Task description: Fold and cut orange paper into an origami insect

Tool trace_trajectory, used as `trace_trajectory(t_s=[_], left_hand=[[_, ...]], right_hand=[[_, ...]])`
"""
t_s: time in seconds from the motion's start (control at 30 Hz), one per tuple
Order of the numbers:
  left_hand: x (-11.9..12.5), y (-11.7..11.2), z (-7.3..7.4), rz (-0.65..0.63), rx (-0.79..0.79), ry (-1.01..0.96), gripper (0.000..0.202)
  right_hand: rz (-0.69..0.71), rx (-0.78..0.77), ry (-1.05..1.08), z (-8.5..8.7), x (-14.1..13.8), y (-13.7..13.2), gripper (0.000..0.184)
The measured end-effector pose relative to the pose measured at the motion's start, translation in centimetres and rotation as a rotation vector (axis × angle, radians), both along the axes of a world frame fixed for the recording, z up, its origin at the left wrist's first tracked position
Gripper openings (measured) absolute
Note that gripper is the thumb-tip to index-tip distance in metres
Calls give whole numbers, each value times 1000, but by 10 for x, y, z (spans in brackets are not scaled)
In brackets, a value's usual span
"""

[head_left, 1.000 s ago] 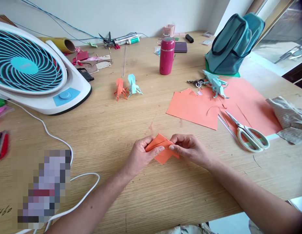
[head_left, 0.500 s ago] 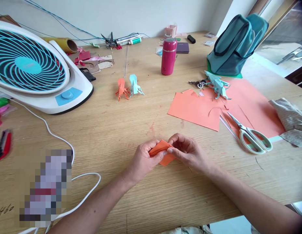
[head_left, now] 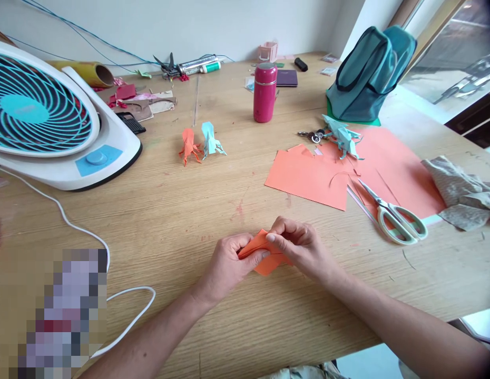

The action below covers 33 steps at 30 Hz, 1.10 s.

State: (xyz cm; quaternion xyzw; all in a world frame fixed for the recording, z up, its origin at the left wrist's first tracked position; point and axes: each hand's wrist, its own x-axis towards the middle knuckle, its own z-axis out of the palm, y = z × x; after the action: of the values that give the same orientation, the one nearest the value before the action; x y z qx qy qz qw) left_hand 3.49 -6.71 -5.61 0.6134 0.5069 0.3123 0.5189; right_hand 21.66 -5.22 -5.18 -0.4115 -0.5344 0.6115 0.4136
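Note:
A folded piece of orange paper [head_left: 264, 261] lies low over the wooden table [head_left: 169, 221] in front of me. My left hand [head_left: 229, 263] pinches its left side, thumb on top. From the right, my right hand [head_left: 302, 247] has its fingertips curled down and pressed on the paper's upper fold. Both hands are closed on the paper and meet at its middle, which hides much of it.
Orange paper sheets [head_left: 308, 176] and white-handled scissors [head_left: 391, 216] lie to the right, with a grey cloth [head_left: 458, 192] beyond. Orange [head_left: 187, 147] and light blue [head_left: 209, 139] paper figures stand mid-table. A fan [head_left: 51, 116] with white cable [head_left: 122, 310], a pink bottle [head_left: 264, 92] and a teal bag [head_left: 367, 68] are further off.
The paper has been folded smaller and both hands have closed in over it, the right fingertips now pressing on its top edge. The view has shifted slightly.

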Motion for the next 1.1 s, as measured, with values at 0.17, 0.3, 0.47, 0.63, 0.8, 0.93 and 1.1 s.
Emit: trace_trajectory(t_s=[0.17, 0.3, 0.47, 0.63, 0.8, 0.93, 1.1], left_hand=[[0, -2, 1, -2, 36, 64, 34], [0, -2, 0, -24, 25, 20, 33], [-5, 3, -5, -55, -19, -91, 39], [-8, 3, -5, -175, -62, -171, 46], [-8, 5, -1, -122, -25, -214, 43], [-9, 9, -2, 87, -26, -263, 42], [-9, 10, -5, 141, -91, -421, 38]], right_hand=[[26, 13, 17, 2, -1, 0, 32], [-28, 61, -25, 2, 2, 2, 35], [-113, 58, -10, 2, 6, 4, 33], [-128, 64, 27, 1, 6, 4, 29], [-107, 74, 55, -1, 9, 3, 20], [11, 34, 48, -7, 10, 4, 26], [-9, 2, -22, -14, 9, 7, 31]])
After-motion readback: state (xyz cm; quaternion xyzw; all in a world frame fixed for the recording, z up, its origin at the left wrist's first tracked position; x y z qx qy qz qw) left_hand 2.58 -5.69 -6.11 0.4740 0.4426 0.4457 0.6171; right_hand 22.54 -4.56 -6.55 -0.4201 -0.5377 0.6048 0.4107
